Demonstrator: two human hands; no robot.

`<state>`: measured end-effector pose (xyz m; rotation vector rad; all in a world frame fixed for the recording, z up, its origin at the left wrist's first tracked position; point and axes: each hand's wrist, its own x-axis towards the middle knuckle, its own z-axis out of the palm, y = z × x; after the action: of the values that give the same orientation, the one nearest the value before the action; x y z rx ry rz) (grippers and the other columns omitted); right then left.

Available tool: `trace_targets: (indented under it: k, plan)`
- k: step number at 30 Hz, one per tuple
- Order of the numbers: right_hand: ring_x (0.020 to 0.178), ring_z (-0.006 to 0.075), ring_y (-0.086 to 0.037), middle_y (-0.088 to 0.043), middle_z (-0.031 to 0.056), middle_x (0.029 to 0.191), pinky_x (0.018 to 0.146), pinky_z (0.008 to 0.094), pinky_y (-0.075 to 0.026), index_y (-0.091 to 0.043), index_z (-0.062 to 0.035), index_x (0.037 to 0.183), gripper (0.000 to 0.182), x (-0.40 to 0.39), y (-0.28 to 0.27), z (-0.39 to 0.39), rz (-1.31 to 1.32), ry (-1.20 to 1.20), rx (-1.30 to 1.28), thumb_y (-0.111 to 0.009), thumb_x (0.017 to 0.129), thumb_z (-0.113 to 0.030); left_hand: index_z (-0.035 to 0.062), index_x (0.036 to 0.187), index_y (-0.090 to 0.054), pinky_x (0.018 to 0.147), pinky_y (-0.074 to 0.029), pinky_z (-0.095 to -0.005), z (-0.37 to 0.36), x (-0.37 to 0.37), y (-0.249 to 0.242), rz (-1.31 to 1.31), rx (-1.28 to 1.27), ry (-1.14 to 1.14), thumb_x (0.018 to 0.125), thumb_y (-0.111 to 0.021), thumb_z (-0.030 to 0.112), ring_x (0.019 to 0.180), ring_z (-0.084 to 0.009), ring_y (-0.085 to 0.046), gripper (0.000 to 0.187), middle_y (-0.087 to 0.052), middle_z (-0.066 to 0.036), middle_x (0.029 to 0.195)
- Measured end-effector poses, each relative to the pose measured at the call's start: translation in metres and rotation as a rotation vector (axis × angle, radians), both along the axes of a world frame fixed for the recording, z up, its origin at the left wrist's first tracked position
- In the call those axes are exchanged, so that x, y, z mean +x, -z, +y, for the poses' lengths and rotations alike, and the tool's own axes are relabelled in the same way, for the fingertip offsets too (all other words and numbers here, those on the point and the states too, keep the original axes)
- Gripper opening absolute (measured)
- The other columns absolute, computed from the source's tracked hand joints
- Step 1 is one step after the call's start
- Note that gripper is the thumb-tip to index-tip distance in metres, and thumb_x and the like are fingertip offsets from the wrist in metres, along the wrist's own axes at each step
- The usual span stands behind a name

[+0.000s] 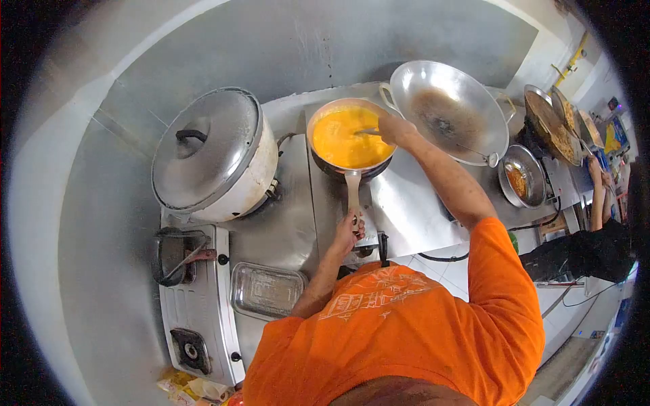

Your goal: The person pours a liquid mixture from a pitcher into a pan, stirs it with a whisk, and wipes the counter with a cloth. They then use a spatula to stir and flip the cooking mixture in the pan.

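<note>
A saucepan [338,103] of smooth yellow-orange liquid [345,139] sits on a burner in the middle of the steel counter. My left hand [349,231] is closed around the end of its pale handle [353,191], which points toward me. Over the pan's right side, my right hand [398,131] grips a metal utensil [367,132] that reaches into the liquid. Its far end is submerged and its grip is hidden by my fingers, so its exact kind does not show.
Left stands a large lidded pot [210,152]; a wide wok [447,115] is at the back right. Nearer are a gas stove [193,308] with a small dark pan and a glass dish [267,289]. Rightward, a metal bowl [521,176] holds food, and a dark-sleeved person [575,254] works at another pan.
</note>
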<state>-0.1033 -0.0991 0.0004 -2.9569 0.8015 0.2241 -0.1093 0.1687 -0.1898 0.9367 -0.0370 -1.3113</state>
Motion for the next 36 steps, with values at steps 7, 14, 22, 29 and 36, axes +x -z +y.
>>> trace_targets:
  k: [7, 14, 22, 29, 36]
  plan:
    - [0.090, 0.0342, -0.064, -0.065, 0.0179, 0.095, 0.075, 0.0436, -0.052, -0.066, -0.0031, 0.095, 0.023, -0.046, 0.004, 0.025, 0.080, 0.017, 0.083, -0.051, 0.081, -0.013, 0.0073, 0.103, -0.050, 0.054, -0.040, -0.0253, 0.000, -0.002, -0.001, -0.028, 0.059, -0.020, 0.094, -0.042, 0.044, 0.055, -0.0106, -0.044, 0.039, -0.047, 0.000, 0.068]
    - [0.091, 0.0353, -0.063, -0.064, 0.0202, 0.100, 0.078, 0.0438, -0.051, -0.063, -0.0025, 0.100, 0.024, -0.011, -0.013, 0.079, -0.049, -0.047, 0.147, -0.052, 0.081, -0.010, 0.0085, 0.105, -0.052, 0.054, -0.040, -0.0267, 0.001, -0.002, 0.002, 0.013, 0.065, -0.034, 0.094, -0.044, 0.041, 0.055, -0.0123, -0.044, 0.035, -0.048, 0.000, 0.067]
    - [0.089, 0.0305, -0.065, -0.065, 0.0153, 0.100, 0.074, 0.0413, -0.053, -0.065, -0.0071, 0.101, 0.024, 0.062, 0.025, 0.031, -0.167, 0.040, 0.000, -0.048, 0.086, -0.014, 0.0094, 0.104, -0.051, 0.053, -0.039, -0.0267, 0.002, -0.003, 0.004, -0.020, 0.043, -0.013, 0.094, -0.043, 0.042, 0.054, -0.0113, -0.043, 0.035, -0.047, 0.000, 0.066]
    - [0.088, 0.0293, -0.065, -0.066, 0.0163, 0.096, 0.073, 0.0396, -0.053, -0.064, -0.0030, 0.101, 0.035, 0.035, 0.052, -0.046, -0.096, -0.082, -0.077, -0.053, 0.086, -0.033, 0.0096, 0.105, -0.049, 0.053, -0.040, -0.0259, 0.001, -0.001, 0.013, -0.054, 0.019, 0.009, 0.094, -0.043, 0.044, 0.054, -0.0101, -0.044, 0.037, -0.046, 0.001, 0.065]
    - [0.087, 0.0344, -0.063, -0.066, 0.0169, 0.095, 0.075, 0.0401, -0.051, -0.063, -0.0015, 0.100, 0.043, 0.000, 0.023, -0.064, 0.288, -0.375, -0.068, -0.060, 0.078, -0.038, 0.0109, 0.106, -0.049, 0.052, -0.038, -0.0275, 0.001, -0.002, 0.008, -0.094, 0.084, 0.015, 0.094, -0.041, 0.042, 0.055, -0.0106, -0.043, 0.034, -0.046, 0.001, 0.066]
